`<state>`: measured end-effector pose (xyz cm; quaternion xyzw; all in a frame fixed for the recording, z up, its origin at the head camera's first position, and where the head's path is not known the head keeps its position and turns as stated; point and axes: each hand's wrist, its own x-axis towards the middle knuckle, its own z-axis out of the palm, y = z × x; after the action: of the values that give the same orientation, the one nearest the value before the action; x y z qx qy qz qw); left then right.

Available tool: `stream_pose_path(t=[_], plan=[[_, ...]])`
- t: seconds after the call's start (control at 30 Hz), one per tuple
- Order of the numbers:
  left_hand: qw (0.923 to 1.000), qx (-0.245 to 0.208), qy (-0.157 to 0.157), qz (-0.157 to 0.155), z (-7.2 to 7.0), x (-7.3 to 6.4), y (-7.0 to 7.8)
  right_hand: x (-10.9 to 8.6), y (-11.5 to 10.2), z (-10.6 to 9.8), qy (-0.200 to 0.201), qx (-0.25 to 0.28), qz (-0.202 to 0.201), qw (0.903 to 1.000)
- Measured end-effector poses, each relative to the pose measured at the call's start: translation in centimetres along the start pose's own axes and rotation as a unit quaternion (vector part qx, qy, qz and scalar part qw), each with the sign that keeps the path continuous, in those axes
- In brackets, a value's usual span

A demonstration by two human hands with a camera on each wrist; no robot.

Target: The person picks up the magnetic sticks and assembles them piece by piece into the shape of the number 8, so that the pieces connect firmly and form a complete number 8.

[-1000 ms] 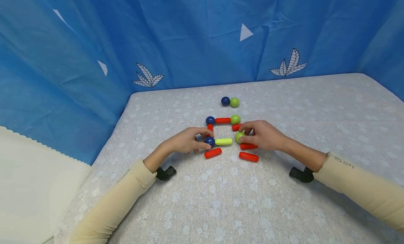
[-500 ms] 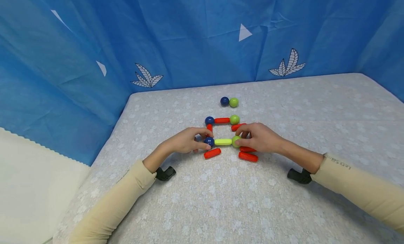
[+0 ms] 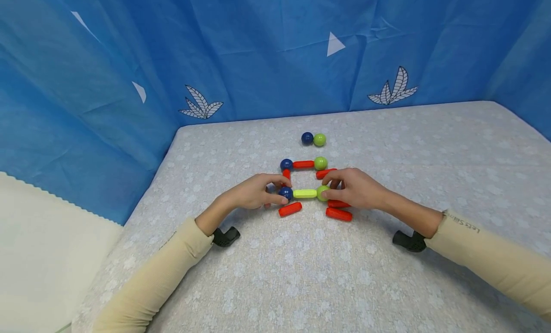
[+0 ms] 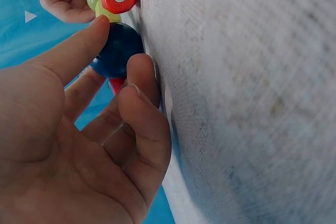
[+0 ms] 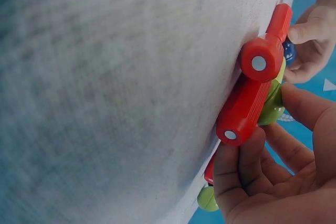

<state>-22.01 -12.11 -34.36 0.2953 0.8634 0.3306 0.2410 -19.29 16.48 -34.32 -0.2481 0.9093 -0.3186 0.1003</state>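
Observation:
My left hand [image 3: 254, 192] pinches a dark blue ball [image 3: 286, 194] between thumb and fingertips, low over the table. Opposite it, my right hand [image 3: 357, 187] grips a lime green ball [image 3: 321, 193]. A ribbed yellow-green rod [image 3: 304, 194] spans the two balls. From the held blue ball a red rod [image 3: 286, 173] runs back to another blue ball [image 3: 286, 164], joined by a second red rod [image 3: 303, 164] to a green ball [image 3: 320, 163]. Another red rod [image 3: 325, 173] lies between that ball and my right fingers. Round metal ends show on red rods [image 5: 244, 111] in the right wrist view.
One red rod [image 3: 290, 209] lies loose in front of the left ball. Another red rod [image 3: 338, 214] rests in front of my right hand, near a partly covered one [image 3: 338, 204]. Farther back sit a blue ball [image 3: 307, 138] and a green ball [image 3: 320, 139] side by side. A blue curtain [image 3: 275, 50] hangs behind.
My right hand has moved left with the green ball, closing the gap to the yellow-green rod's end. My left hand keeps its hold on the blue ball.

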Motion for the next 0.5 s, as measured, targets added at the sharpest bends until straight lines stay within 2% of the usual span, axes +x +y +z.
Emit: stream_pose_path(t=[0.2,0.37,0.5], plan=[[1.0000,0.001,0.001,-0.001,0.02,0.03,-0.02,-0.10,0.00,-0.10,0.001,0.008,-0.002,1.0000],[1.0000,0.001,0.002,-0.001,0.00,0.00,0.06,0.26,0.01,-0.39,0.027,0.012,-0.008,0.9995],[1.0000,0.002,0.002,-0.004,-0.02,-0.10,0.19,0.84,0.11,-0.52,0.046,0.003,0.006,0.9989]])
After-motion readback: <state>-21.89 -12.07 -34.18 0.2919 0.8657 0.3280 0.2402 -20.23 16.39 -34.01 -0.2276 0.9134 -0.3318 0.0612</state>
